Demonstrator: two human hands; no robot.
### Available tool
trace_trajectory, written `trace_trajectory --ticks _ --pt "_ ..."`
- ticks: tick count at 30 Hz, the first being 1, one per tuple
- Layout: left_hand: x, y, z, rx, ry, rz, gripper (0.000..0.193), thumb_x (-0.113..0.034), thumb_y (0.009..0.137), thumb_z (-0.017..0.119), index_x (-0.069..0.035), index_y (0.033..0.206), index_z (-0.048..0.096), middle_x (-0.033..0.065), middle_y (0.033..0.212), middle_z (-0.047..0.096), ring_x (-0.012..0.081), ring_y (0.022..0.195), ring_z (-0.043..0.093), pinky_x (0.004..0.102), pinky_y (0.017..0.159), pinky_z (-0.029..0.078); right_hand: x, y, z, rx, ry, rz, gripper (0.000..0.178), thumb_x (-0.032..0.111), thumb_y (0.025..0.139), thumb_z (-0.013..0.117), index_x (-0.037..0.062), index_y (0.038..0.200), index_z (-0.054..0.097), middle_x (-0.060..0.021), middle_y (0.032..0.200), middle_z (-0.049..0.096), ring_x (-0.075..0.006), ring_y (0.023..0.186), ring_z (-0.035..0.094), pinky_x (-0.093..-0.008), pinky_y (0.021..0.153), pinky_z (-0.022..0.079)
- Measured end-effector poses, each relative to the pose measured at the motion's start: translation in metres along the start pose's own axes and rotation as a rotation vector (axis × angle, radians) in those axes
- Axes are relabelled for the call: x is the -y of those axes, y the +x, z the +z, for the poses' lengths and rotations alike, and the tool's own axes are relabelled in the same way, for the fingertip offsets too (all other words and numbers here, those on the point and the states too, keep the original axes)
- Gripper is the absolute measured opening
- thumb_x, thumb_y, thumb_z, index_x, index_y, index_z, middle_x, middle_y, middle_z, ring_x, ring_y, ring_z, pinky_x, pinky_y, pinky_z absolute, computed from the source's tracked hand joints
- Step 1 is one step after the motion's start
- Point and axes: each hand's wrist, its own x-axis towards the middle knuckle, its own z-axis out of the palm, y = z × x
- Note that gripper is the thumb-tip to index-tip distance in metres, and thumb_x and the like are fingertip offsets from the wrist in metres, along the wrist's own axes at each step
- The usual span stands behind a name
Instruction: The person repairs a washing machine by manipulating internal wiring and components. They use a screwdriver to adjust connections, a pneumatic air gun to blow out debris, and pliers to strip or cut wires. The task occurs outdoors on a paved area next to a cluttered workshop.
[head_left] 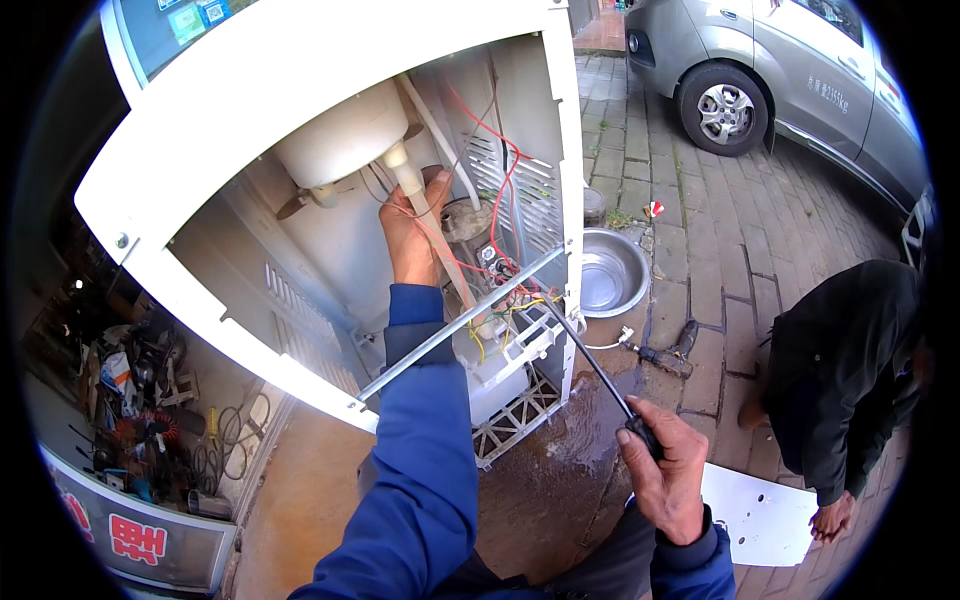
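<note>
A tall white appliance cabinet (330, 70), probably a water dispenser, stands in front of me with its inside uncovered. Beneath the white rounded tank (345, 135) inside it, my left hand (412, 228) is closed around a pale tube (421, 208) that runs downward. My right hand (665, 468) grips a long screwdriver (590, 360) by its black handle. The screwdriver's shaft points up and left, its tip among coloured wires (515, 290) low in the cabinet. A metal crossbar (460, 322) spans the front, with my left forearm behind it.
A metal basin (612, 275) sits right of the cabinet, near a tap-like fitting (665, 360) on wet ground. At right, another person (850, 370) crouches with hands by a white panel (757, 515). A grey vehicle (790, 80) stands behind; tools and cables (150, 420) lie at left.
</note>
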Motion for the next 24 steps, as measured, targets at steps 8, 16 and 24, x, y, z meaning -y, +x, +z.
trace_trajectory --ticks 8,16,24 --pt "-0.012 0.004 -0.014 0.222 0.162 0.024 0.016 -0.003 0.086 0.08 0.002 0.099 0.073 0.0041 0.087 0.073 0.0084 0.078 0.064 0.0251 0.073 0.052 0.088 0.095 0.027 0.117 -0.515 -0.353 0.039 0.003 0.083 0.067 0.0042 0.122 0.068 -0.0158 0.075 0.06 -0.0345 0.061 0.064 -0.0446 0.056 0.051" --pt "-0.002 0.017 -0.019 0.356 0.132 -0.055 0.023 -0.001 0.084 0.08 0.008 0.103 0.072 0.0106 0.09 0.074 0.0148 0.082 0.07 0.0273 0.077 0.059 0.107 0.13 0.057 0.236 -0.825 -0.291 0.034 0.007 0.079 0.065 -0.0021 0.112 0.066 -0.0228 0.081 0.066 -0.0407 0.068 0.07 -0.0486 0.061 0.056" --pt "-0.002 0.021 -0.021 0.382 0.078 -0.019 0.026 -0.002 0.085 0.08 0.01 0.107 0.07 0.0124 0.092 0.074 0.0165 0.086 0.071 0.0275 0.08 0.06 0.098 0.136 0.064 0.185 -0.758 -0.314 0.028 0.006 0.08 0.063 0.0013 0.107 0.068 -0.0205 0.08 0.067 -0.0415 0.068 0.069 -0.05 0.062 0.056"
